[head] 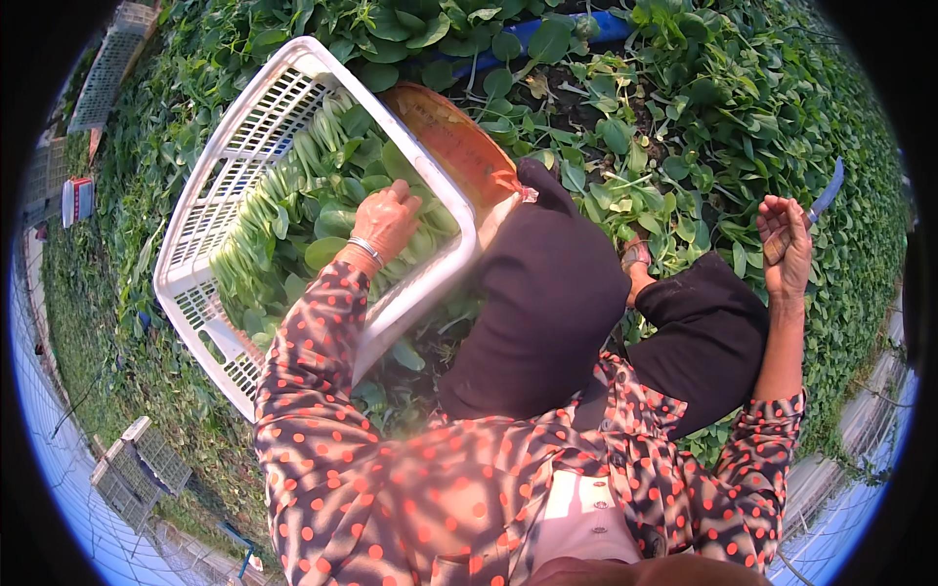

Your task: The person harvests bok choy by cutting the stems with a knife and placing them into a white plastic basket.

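My left hand (386, 222), with a silver bangle at the wrist, reaches into a white plastic crate (440, 176) and rests on the leafy greens in it; whether its fingers grip any is unclear. Bundled pale stems of the greens (256, 220) line the crate's left side, their round leaves toward the middle. At the right, my right hand (786, 242) is raised palm up with curled fingers, holding a knife with a curved blade (829, 192). The handle is mostly hidden by the fingers.
An orange, worn container (458, 143) stands against the crate's far side. Leafy plants (681, 146) grow all around, with a blue pipe or hose (542, 36) among them. More crates (139, 469) lie at the left. My bent knees are beside the crate.
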Motion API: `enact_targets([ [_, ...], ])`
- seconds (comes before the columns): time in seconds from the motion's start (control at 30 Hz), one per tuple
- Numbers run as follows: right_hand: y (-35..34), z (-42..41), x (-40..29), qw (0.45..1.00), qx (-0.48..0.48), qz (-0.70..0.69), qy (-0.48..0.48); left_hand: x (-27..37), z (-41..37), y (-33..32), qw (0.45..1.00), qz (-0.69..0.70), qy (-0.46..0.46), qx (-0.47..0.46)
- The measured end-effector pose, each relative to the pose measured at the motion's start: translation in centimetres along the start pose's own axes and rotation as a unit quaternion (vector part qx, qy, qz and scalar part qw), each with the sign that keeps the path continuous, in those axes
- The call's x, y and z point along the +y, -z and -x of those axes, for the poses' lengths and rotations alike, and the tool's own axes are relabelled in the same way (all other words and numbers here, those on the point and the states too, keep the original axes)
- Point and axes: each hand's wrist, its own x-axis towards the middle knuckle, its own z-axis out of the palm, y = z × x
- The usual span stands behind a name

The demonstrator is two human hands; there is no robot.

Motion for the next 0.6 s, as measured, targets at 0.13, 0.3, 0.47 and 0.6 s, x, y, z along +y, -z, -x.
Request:
enact_targets([
  [0.13, 0.0, 0.1, 0.6, 1.0, 0.003, -0.011, -0.005, -3.3, -0.7, -4.9, 0.995, -0.056, 0.057, -0.055],
  [0.3, 1.3, 0.8, -0.1, 1.0, 0.006, -0.026, -0.007, -3.8, -2.8, -3.6, 0.999, 0.029, -0.041, -0.022],
  [0.47, 0.1, -0.1, 0.5, 0.999, -0.009, -0.028, -0.012, -0.1, -1.4, -3.8, 0.966, 0.003, -0.046, -0.253],
  [0.6, -0.4, 0.1, 0.2, 1.0, -0.006, -0.018, -0.017, 0.6, 0.3, -0.7, 0.993, 0.076, -0.085, -0.024],
])
